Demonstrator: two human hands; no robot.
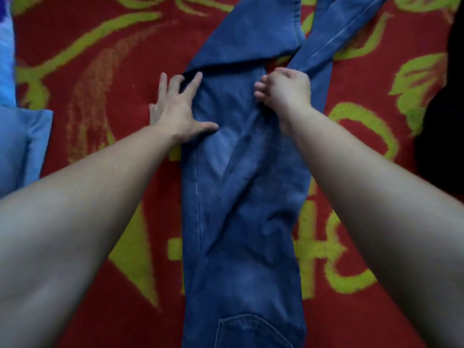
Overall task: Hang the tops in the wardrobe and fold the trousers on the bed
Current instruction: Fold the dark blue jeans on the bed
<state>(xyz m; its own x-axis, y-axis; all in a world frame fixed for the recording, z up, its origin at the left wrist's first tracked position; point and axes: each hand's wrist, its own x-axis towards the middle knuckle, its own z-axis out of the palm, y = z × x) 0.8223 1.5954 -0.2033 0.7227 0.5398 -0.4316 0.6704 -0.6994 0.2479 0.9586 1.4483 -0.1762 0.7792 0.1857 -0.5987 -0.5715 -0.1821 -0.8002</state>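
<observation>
A pair of blue jeans (pixel 241 197) lies lengthwise down the middle of the bed, its back pocket nearest me and its legs running away toward the top edge. The two legs part near the top, one bent to the left and one slanting up to the right. My left hand (pixel 178 106) lies flat with spread fingers on the jeans' left edge, at the fold of the upper leg. My right hand (pixel 283 89) has its fingers curled round a bunch of denim where the right leg crosses over.
The bed is covered by a red blanket (pixel 105 71) with a yellow-green leaf and character pattern. A light blue garment (pixel 22 141) lies at the left edge. Something dark (pixel 444 136) lies at the right edge.
</observation>
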